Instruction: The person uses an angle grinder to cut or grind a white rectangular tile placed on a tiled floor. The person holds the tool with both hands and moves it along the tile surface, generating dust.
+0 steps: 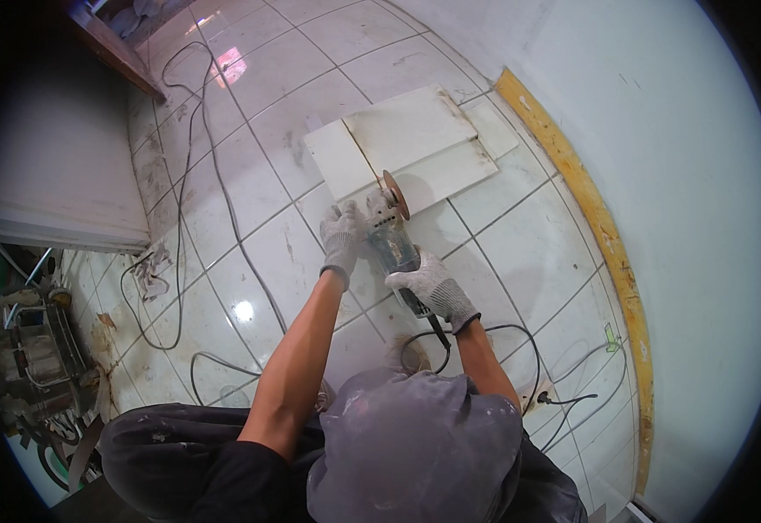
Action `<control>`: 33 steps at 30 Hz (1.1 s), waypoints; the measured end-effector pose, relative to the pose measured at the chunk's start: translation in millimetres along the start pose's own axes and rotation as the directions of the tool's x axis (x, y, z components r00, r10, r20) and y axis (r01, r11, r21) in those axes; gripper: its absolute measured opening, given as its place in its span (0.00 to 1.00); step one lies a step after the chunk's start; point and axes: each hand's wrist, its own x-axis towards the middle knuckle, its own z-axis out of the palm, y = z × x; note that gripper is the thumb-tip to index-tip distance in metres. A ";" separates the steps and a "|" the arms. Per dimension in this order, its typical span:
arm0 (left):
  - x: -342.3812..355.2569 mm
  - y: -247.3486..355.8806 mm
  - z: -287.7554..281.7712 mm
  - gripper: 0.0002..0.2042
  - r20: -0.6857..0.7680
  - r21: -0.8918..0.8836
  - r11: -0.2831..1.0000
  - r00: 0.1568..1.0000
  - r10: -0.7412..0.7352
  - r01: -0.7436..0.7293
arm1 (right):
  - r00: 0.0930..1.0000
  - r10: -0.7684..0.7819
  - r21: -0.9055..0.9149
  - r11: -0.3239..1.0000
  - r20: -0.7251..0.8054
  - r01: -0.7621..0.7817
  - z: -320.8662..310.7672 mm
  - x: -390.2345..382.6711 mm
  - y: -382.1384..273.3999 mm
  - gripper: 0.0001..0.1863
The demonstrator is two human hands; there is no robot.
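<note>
An angle grinder (pixel 393 235) with a round disc (pixel 395 193) is held over the near edge of a white tile (pixel 415 144) lying on the tiled floor. My left hand (pixel 342 235), in a grey knit glove, grips the grinder's front near the disc. My right hand (pixel 428 283), gloved the same way, is wrapped around the rear of its body. The disc sits at the tile's front edge. A second, narrower white tile piece (pixel 337 159) lies against the left side of the tile.
The grinder's black cord (pixel 502 331) loops back to a plug (pixel 544 399) at my right. Other cables (pixel 193 174) trail across the floor on the left. A yellow strip (pixel 590 209) runs along the white wall on the right. Machinery (pixel 31 349) stands at the left.
</note>
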 end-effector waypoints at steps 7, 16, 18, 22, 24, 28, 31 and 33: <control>-7.0 -1.9 5.7 0.18 -0.008 -0.042 0.999 1.000 0.014 -0.015 | 1.000 -0.010 -0.029 1.000 0.005 0.010 -4.7 -5.4 -1.5 0.43; 16.9 -27.8 -7.5 0.10 0.030 -0.079 0.997 0.999 0.016 -0.013 | 0.996 -0.087 -0.030 0.996 0.011 0.087 2.1 0.6 -42.0 0.45; 5.7 -14.7 -0.8 0.10 0.039 -0.089 0.996 0.999 0.003 0.000 | 0.998 -0.065 -0.035 0.997 0.009 0.065 -3.3 3.1 -41.2 0.48; -2.8 -2.5 -0.2 0.10 0.052 -0.129 0.989 0.996 -0.070 0.076 | 0.998 -0.050 -0.057 0.997 -0.026 0.048 -3.0 9.8 -39.2 0.49; -0.7 -5.0 -2.9 0.10 0.056 -0.118 0.992 0.998 -0.033 0.039 | 0.999 -0.027 -0.074 0.997 -0.018 0.025 -3.1 10.2 -43.0 0.50; 10.4 -15.5 -9.0 0.09 0.070 -0.094 0.995 0.997 -0.017 0.024 | 0.999 -0.041 -0.036 0.999 0.017 0.041 0.5 16.4 -37.1 0.51; 8.3 -16.4 -4.4 0.09 0.073 -0.146 0.989 0.997 -0.013 0.024 | 0.999 -0.035 -0.016 0.999 0.015 0.035 0.1 17.5 -29.1 0.51; 6.2 -13.3 -3.8 0.09 0.072 -0.146 0.989 0.997 -0.024 0.034 | 1.000 -0.023 -0.019 1.000 0.014 0.023 -0.6 17.9 -25.8 0.51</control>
